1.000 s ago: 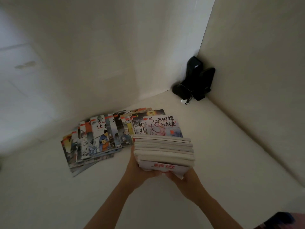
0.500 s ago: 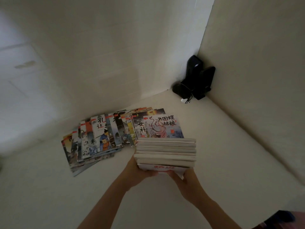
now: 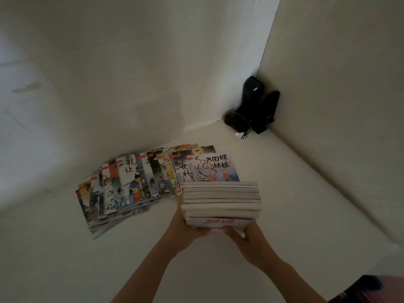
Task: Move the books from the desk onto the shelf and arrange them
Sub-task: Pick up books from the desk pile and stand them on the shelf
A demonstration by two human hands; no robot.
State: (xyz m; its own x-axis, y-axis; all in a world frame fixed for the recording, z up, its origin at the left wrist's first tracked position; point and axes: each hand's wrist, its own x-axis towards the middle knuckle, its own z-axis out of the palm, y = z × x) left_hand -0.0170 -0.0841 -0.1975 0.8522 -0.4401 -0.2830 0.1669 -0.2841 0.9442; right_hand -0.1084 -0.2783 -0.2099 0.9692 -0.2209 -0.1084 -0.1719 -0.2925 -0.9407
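Observation:
I hold a stack of several thin white-edged books (image 3: 222,201) with both hands over the pale shelf board (image 3: 284,193). My left hand (image 3: 185,228) grips the stack's left side and underside. My right hand (image 3: 244,235) grips its lower right corner, fingers curled under the bottom book, which shows red lettering. Behind and left of the stack, a fan of picture books (image 3: 140,182) with colourful covers lies spread flat on the shelf; the stack hides the lower edge of the rightmost cover.
Black objects with a cable (image 3: 253,110) sit in the far right corner where the back wall (image 3: 153,73) meets the side wall (image 3: 338,106). A dark item (image 3: 367,287) shows at the bottom right edge.
The stack in my hands has shifted slightly right and toward me, and its page edges now look more level. The fanned books have not moved.

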